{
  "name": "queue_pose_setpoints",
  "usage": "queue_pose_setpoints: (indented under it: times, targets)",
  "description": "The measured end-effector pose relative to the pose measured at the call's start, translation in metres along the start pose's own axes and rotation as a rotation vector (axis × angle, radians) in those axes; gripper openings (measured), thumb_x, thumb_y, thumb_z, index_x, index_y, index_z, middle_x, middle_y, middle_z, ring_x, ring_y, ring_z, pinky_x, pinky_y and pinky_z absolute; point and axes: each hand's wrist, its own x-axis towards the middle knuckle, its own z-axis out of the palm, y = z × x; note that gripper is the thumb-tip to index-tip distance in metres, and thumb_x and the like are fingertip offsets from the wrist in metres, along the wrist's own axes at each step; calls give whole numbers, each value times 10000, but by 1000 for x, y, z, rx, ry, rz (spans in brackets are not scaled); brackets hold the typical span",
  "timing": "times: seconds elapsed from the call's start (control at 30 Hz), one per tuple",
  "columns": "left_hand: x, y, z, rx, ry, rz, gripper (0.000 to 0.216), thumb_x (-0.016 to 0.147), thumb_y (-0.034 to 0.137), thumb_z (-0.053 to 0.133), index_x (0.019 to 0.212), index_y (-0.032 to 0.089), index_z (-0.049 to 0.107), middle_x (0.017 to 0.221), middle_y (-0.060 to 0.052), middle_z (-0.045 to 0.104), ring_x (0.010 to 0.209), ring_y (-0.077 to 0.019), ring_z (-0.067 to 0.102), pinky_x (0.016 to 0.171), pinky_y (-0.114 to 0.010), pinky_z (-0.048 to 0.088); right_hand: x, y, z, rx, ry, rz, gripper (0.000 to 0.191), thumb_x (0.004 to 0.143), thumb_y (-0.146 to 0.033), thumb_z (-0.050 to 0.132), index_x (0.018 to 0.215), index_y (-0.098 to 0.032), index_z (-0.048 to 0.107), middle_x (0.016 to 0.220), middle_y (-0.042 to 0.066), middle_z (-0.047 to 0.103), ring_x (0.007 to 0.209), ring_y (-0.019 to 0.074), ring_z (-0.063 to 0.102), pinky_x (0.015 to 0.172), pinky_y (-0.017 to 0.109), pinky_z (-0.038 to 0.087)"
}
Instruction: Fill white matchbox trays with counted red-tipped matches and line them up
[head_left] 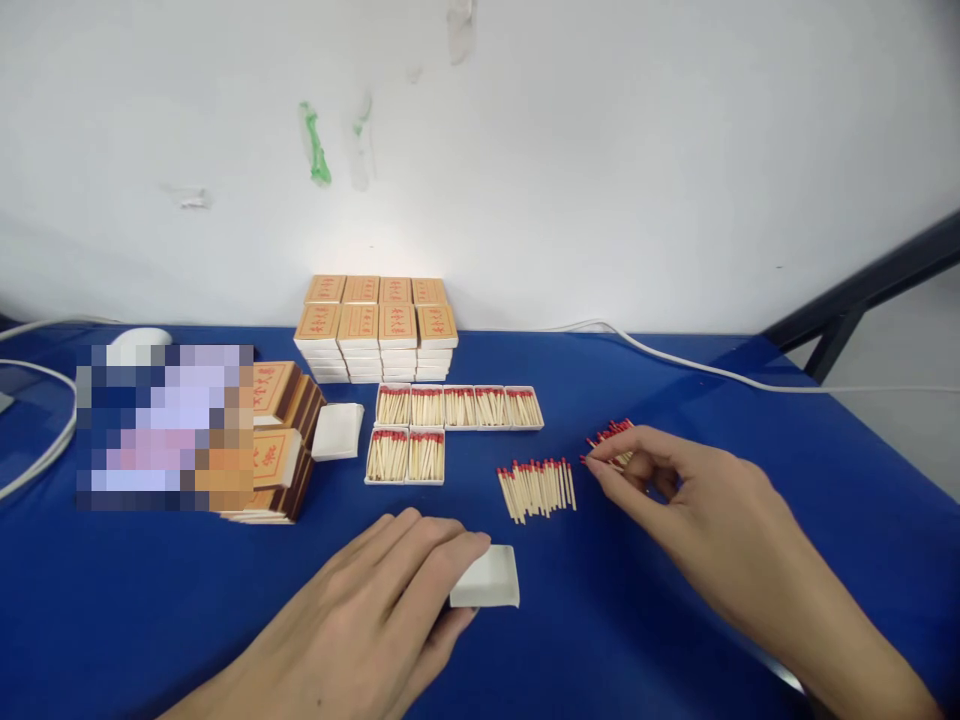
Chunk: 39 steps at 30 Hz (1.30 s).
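Near the front of the blue table, my left hand (382, 610) grips the left side of a white matchbox tray (493, 578), fingers over its edge and thumb below. Nothing lies inside that tray. To the right, my right hand (705, 510) has its thumb and index finger pinched together, with a red match head (583, 460) showing at the tips. Under those fingers is a heap of red-headed matches (619, 430), partly hidden by the hand. Between the hands a loose row of matches (536, 490) lies side by side, heads away from me.
Behind are several match-filled trays (426, 457) in two rows. White trays (337, 432) stand left of them. Orange matchbox covers (274, 455) are stacked at left, and closed matchboxes (375, 330) against the wall. A white cable (675, 358) crosses the back; a pixelated patch hides the left.
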Motion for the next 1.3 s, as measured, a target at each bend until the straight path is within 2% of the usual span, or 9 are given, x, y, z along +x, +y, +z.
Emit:
queue_pose_setpoints:
  times: [0.07,0.23,0.4,0.57,0.77,0.93,1.1,1.3]
  targets:
    - [1,0,-1,6,-11,2,309,1246,249,384,1454,212,610,1266,-35,863,1159,-212,869,1092,-377,691,1,4,-2,-80,60,13,371,968,-688,658,1027,-359,816,785,12,766,646,247,673,585,349,417]
    - [1,1,0,15,-29,11,312,1243,246,381,1461,213,601,1266,-29,865,1155,-223,871,1076,-403,701,2,11,-3,-146,50,-1,342,971,-653,662,1075,-378,836,892,30,812,743,292,736,608,359,431]
    - [1,2,1,-1,-20,2,302,1248,266,390,1450,217,609,1258,-34,860,1145,-210,871,1084,-386,695,2,8,2,-120,30,-24,320,999,-600,625,1003,-347,820,949,32,810,742,254,710,622,352,423]
    - [0,0,1,-10,-1,3,307,1252,269,386,1440,211,621,1242,-37,859,1116,-192,874,1066,-356,697,5,2,10,-104,87,-41,380,990,-624,589,932,-320,810,902,37,785,768,257,696,622,354,416]
    - [2,1,0,27,-2,9,327,1257,258,348,1448,218,611,1254,-16,871,1141,-207,875,1069,-380,697,8,0,11,-95,149,20,422,948,-668,600,895,-318,829,841,47,779,799,292,707,636,375,417]
    - [4,2,-1,37,-15,12,333,1261,263,330,1455,216,597,1259,-13,872,1141,-200,876,1061,-382,702,7,-2,4,69,89,72,455,905,-736,682,910,-318,861,779,31,754,704,249,672,671,394,478]
    - [4,3,-2,39,-16,9,334,1263,268,317,1451,223,590,1258,-14,872,1135,-196,878,1050,-389,709,3,-13,8,132,-17,74,416,889,-699,706,872,-310,854,731,18,728,646,216,608,619,371,449]
    - [2,1,-1,32,-6,13,333,1263,272,317,1444,223,591,1254,-18,871,1118,-193,881,1050,-386,709,1,-15,9,104,37,59,486,947,-759,649,871,-327,860,803,29,788,716,248,685,663,387,482]
